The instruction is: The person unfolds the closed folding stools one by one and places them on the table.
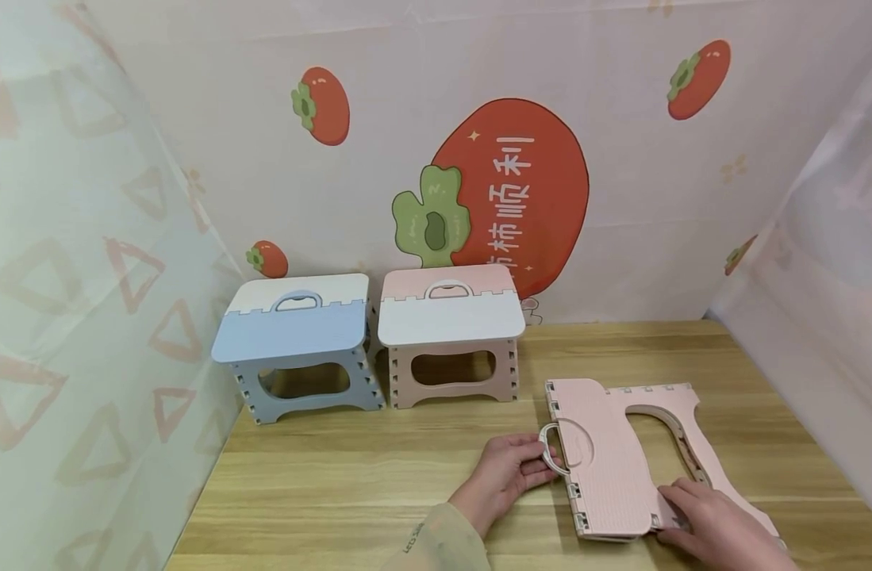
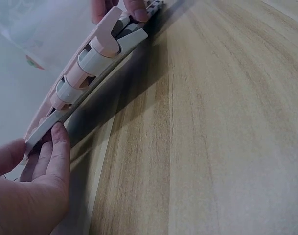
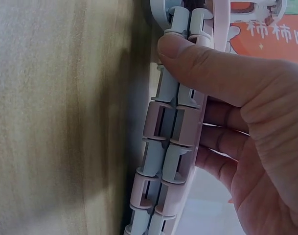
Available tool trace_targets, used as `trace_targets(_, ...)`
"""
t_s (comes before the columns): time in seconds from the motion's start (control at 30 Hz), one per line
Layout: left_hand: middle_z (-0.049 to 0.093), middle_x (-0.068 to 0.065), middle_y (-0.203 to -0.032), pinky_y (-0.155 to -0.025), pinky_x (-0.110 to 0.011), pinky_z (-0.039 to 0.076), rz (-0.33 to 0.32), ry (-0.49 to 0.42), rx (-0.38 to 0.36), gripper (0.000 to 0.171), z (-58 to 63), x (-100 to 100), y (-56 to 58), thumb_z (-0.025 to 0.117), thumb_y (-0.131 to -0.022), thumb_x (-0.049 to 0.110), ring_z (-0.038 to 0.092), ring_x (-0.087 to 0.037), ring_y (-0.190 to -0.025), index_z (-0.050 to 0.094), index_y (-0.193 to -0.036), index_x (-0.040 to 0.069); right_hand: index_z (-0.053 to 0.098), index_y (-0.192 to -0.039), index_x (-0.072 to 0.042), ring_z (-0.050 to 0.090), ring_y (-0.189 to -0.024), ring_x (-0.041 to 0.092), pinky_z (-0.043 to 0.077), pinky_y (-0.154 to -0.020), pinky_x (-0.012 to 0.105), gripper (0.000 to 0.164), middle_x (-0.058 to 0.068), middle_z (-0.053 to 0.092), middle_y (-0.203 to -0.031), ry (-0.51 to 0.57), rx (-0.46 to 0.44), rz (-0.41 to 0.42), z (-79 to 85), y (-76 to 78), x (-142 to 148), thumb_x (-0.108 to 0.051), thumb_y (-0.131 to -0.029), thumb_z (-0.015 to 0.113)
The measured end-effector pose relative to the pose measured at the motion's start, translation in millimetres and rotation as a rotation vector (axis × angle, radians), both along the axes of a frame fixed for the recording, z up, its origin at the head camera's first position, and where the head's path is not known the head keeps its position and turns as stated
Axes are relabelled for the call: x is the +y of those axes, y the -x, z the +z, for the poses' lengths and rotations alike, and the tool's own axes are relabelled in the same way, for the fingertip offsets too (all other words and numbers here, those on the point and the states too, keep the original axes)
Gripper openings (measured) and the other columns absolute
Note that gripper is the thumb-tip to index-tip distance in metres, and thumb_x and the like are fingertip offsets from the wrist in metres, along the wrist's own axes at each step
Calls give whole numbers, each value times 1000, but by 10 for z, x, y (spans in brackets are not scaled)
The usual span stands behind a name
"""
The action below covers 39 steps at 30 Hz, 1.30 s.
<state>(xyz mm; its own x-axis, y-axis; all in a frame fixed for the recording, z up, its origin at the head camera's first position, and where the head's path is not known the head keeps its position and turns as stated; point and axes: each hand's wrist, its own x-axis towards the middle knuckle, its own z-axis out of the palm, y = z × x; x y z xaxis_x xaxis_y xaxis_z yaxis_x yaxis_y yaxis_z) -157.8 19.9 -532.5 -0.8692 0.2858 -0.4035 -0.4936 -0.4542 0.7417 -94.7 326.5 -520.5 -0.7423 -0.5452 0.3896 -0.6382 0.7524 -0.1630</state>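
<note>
A folded pink folding stool [image 1: 610,484] lies nearly flat at the right of the table in the head view, its legs spread out to the right. My left hand [image 1: 507,474] pinches its carry handle [image 1: 549,454] between thumb and fingers. In the left wrist view, the stool's pink and white hinge knuckles [image 2: 80,71] tilt up above the wood. My right hand [image 1: 724,527] grips the stool's near side edge. Seen from the right wrist, the thumb presses on the double row of hinges [image 3: 163,122], with the other fingers behind.
A blue and white stool [image 1: 293,329] and a pink and white stool [image 1: 450,321] stand unfolded side by side at the back left. Behind the wooden table [image 1: 350,492] hangs a white cloth [image 1: 214,119] printed with persimmons. Further cloth encloses both sides.
</note>
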Motion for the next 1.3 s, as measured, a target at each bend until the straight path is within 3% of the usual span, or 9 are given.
trace_targets(0.27, 75, -18, -100, -93, -47, 60, -14, -45, 11, 32, 68, -24, -13, 66, -95, 1, 75, -25, -91, 61, -124, -14, 72, -100, -10, 44, -75, -9, 41, -55, 20, 45, -18, 54, -88, -38, -81, 21, 47, 2, 49, -27, -65, 94)
trace_targets(0.47, 75, -17, -99, -95, -48, 59, -22, -105, 28, 37, 98, -47, 1, 66, -94, 0, 75, -25, -92, 60, -127, -15, 72, -101, -11, 51, -76, -6, 45, -58, 19, 48, -14, 59, -91, -28, -59, 23, 84, -10, 31, -31, -64, 95)
trace_targets(0.57, 75, -15, -96, -96, -49, 58, -29, -138, 28, 36, 120, -56, 16, 66, -94, 0, 75, -25, -92, 60, -126, -15, 72, -103, -10, 54, -79, -4, 49, -59, 23, 47, -10, 61, -92, -47, -114, 6, 138, -20, 19, -33, -67, 93)
trace_targets(0.7, 74, -13, -93, -97, -49, 57, -36, -181, 38, 30, 159, -62, 35, 65, -94, -1, 75, -24, -90, 63, -121, -13, 72, -107, -8, 56, -84, -2, 52, -62, 26, 46, -7, 63, -97, -73, -251, -29, 221, -26, 9, -37, -76, 89)
trace_targets(0.87, 75, -12, -92, -95, -47, 59, -46, -212, 46, 24, 220, -70, 47, 65, -94, -1, 75, -22, -87, 66, -116, -10, 72, -112, -9, 56, -87, -3, 53, -64, 26, 48, -7, 64, -101, -79, -323, -62, 275, -30, -8, -42, -80, 85)
trace_targets(1.1, 75, -11, -92, -96, -46, 58, -73, -225, 79, 31, 320, -97, 47, 66, -94, 1, 76, -21, -87, 62, -121, -14, 72, -109, -8, 47, -83, -10, 48, -60, 21, 46, -13, 59, -98, -23, -281, -3, 288, -30, -20, -39, -77, 87)
trace_targets(1.3, 76, -10, -93, -97, -45, 58, -106, -241, 108, 29, 399, -113, 47, 66, -96, 3, 76, -20, -88, 64, -120, -12, 71, -110, -5, 50, -84, -9, 48, -60, 21, 47, -9, 62, -98, 0, -270, 35, 306, -30, -6, -34, -77, 88)
